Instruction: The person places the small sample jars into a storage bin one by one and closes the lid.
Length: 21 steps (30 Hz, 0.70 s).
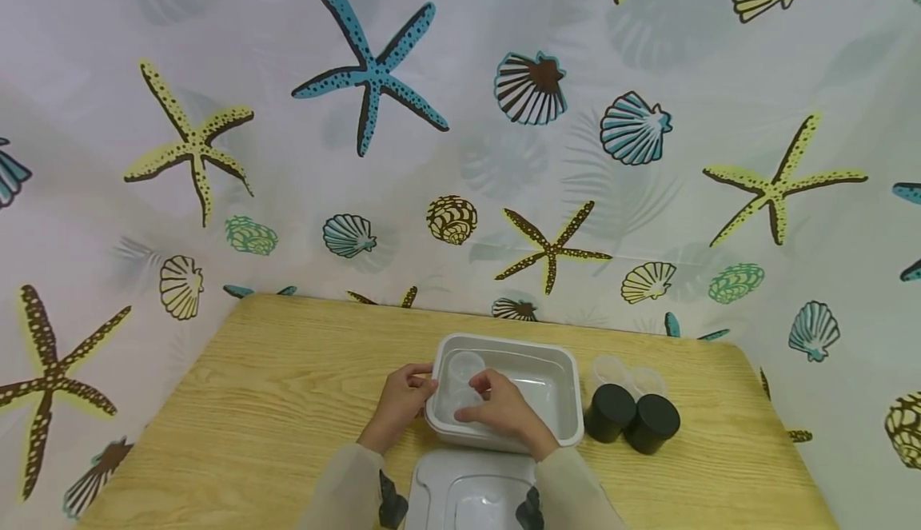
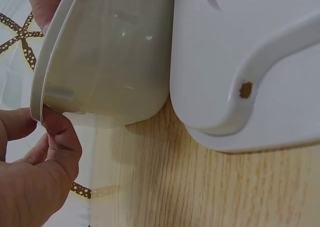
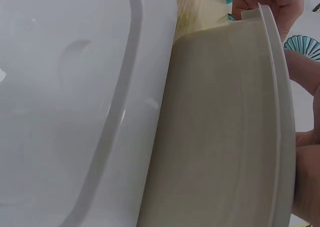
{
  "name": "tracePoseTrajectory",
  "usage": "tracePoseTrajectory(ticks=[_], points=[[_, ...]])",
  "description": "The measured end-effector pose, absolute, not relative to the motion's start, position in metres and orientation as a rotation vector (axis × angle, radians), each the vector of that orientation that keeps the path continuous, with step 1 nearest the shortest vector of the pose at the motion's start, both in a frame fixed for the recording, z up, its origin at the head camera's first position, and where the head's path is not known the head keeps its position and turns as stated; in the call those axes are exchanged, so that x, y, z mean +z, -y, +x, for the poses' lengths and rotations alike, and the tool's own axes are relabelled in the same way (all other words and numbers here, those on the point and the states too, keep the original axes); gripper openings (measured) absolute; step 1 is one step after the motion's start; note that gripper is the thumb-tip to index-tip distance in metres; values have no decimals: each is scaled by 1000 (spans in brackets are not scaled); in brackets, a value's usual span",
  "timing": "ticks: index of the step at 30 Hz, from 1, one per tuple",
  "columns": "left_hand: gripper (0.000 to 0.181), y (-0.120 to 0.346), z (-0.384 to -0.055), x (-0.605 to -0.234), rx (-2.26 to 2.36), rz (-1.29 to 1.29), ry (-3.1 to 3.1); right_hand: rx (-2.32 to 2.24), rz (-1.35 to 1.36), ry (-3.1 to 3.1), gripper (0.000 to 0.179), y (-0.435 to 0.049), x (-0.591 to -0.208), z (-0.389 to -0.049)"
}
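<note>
A pale grey plastic tub [image 1: 554, 392] stands on the wooden table. My left hand [image 1: 403, 399] pinches its rim at the left side, with thumb and fingers on either side of the edge in the left wrist view. Inside the tub, at its left end, sits a small clear round cup [image 1: 466, 364]. My right hand [image 1: 500, 410] reaches over the front rim into the tub. Its thumb and fingers curl round a second clear cup [image 1: 463, 399], partly hidden by the hand, just in front of the first. The tub wall hides this grip in the right wrist view.
The tub's white lid [image 1: 475, 502] lies in front of it, between my forearms. To the right of the tub stand two black round containers [image 1: 612, 408], with two clear round pieces [image 1: 647, 382] behind them. A shell-printed curtain [image 1: 460, 154] encloses the table's back and sides.
</note>
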<state>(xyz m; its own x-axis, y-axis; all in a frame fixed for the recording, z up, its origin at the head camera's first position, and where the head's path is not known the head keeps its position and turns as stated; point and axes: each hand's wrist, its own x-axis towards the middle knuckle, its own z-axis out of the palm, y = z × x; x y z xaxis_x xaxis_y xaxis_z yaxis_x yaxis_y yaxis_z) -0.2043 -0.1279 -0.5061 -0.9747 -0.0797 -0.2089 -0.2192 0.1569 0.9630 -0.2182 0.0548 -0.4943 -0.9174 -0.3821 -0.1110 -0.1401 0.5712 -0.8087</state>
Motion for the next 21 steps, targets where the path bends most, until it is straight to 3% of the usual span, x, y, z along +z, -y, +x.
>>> tracePoseTrajectory(ticks=[21], points=[[35, 128, -207, -507, 1948, -327, -2249, -1317, -442, -2555, 50, -64, -485, -216]])
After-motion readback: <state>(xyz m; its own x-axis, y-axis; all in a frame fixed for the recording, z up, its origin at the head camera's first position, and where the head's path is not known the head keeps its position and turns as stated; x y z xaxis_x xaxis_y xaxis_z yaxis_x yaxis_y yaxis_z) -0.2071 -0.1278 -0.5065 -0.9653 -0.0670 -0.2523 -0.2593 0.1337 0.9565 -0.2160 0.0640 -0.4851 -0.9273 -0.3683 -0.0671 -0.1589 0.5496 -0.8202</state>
